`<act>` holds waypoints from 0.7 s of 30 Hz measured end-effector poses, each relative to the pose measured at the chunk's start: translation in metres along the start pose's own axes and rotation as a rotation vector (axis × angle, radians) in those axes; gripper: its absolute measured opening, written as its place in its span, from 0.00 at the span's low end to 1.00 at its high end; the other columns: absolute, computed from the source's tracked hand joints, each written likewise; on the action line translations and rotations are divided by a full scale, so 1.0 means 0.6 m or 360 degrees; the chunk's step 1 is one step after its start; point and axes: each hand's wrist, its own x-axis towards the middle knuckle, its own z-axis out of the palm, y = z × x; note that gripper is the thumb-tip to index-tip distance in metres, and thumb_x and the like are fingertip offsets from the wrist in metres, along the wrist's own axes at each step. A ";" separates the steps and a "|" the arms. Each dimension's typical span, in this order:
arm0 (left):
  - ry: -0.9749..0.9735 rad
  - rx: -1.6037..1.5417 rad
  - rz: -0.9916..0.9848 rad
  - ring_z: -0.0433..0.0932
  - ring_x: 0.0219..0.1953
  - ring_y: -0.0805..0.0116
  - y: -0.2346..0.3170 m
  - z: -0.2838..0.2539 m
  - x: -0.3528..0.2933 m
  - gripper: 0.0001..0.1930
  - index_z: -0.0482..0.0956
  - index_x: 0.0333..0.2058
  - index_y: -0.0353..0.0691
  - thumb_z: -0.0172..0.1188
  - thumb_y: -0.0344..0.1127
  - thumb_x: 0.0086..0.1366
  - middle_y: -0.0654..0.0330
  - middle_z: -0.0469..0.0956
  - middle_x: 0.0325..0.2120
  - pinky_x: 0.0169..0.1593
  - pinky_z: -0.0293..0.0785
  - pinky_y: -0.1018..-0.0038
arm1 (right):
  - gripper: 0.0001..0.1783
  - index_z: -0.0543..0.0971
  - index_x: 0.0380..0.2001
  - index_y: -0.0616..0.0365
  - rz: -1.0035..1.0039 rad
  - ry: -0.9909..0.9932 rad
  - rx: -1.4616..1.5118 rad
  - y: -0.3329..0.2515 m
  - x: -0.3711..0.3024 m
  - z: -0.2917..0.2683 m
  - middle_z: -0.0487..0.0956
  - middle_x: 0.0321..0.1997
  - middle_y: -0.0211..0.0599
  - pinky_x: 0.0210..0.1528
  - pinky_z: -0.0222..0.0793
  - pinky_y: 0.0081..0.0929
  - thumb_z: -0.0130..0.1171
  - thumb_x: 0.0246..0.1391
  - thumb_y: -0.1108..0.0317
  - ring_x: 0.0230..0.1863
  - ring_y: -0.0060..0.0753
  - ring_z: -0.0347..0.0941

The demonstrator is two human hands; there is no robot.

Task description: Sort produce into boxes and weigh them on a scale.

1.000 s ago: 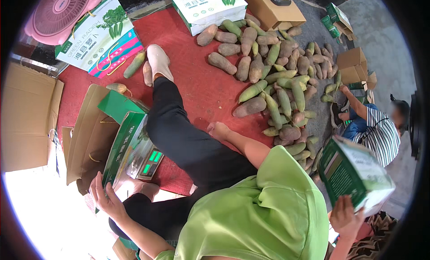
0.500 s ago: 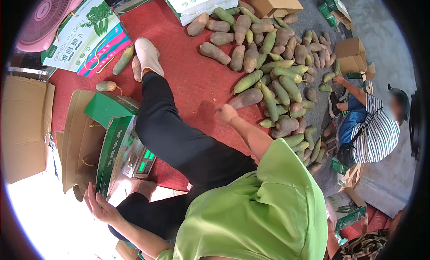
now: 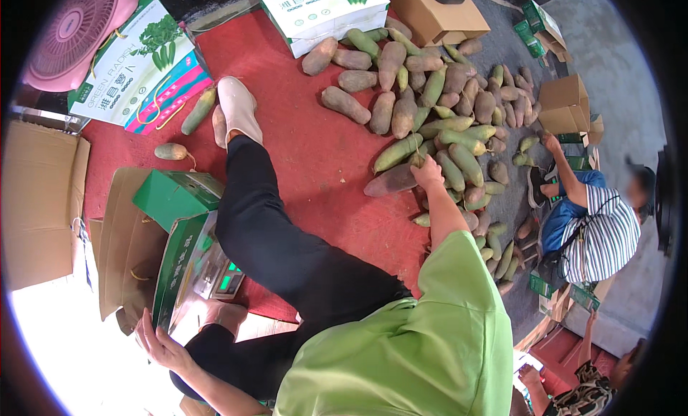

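Observation:
My right hand (image 3: 428,174) is in the near edge of a heap of radishes, its fingers closed on a green radish (image 3: 418,158) that they mostly cover. Beside its fingertips lies a dull brownish radish (image 3: 390,181); a long green radish (image 3: 396,153) rests just beyond. My left hand (image 3: 163,348) has its fingers stretched out, holding nothing, next to the lower edge of an open green carton (image 3: 175,262). A scale with a lit green display (image 3: 229,281) stands by that carton, partly hidden by it and my leg.
A white printed carton (image 3: 319,18) and a brown box (image 3: 437,18) stand behind the heap. At the far left are a pink fan (image 3: 79,32) and a printed carton (image 3: 136,72). Loose radishes lie by my shoe (image 3: 239,108). A person in stripes (image 3: 598,226) sits right; another (image 3: 588,391) is lower right.
My right hand has moved right from over the red floor into the heap and closed on a radish. My left hand has barely moved. The lower-right person's carton has shifted.

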 end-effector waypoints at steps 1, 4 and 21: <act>0.0003 -0.0002 -0.0003 0.74 0.42 0.52 0.001 0.000 0.000 0.22 0.76 0.47 0.30 0.43 0.45 0.73 0.48 0.77 0.39 0.47 0.69 0.60 | 0.39 0.62 0.63 0.43 -0.0009 0.0006 -0.0135 -0.001 -0.002 0.000 0.66 0.62 0.38 0.59 0.62 0.51 0.61 0.49 0.50 0.65 0.42 0.59; -0.0021 0.0075 0.0013 0.74 0.42 0.52 0.003 -0.002 0.001 0.22 0.77 0.47 0.30 0.43 0.44 0.73 0.49 0.77 0.39 0.49 0.67 0.60 | 0.35 0.65 0.62 0.40 -0.0016 0.0009 -0.0336 -0.012 -0.006 -0.014 0.67 0.60 0.38 0.59 0.63 0.50 0.61 0.49 0.52 0.64 0.42 0.59; -0.0071 -0.0013 0.0001 0.73 0.40 0.53 0.004 -0.010 0.004 0.17 0.76 0.48 0.31 0.52 0.38 0.67 0.51 0.77 0.38 0.46 0.66 0.60 | 0.20 0.77 0.43 0.52 -0.0456 0.0289 -0.0377 0.001 -0.101 0.012 0.74 0.48 0.37 0.51 0.67 0.45 0.62 0.50 0.54 0.57 0.41 0.66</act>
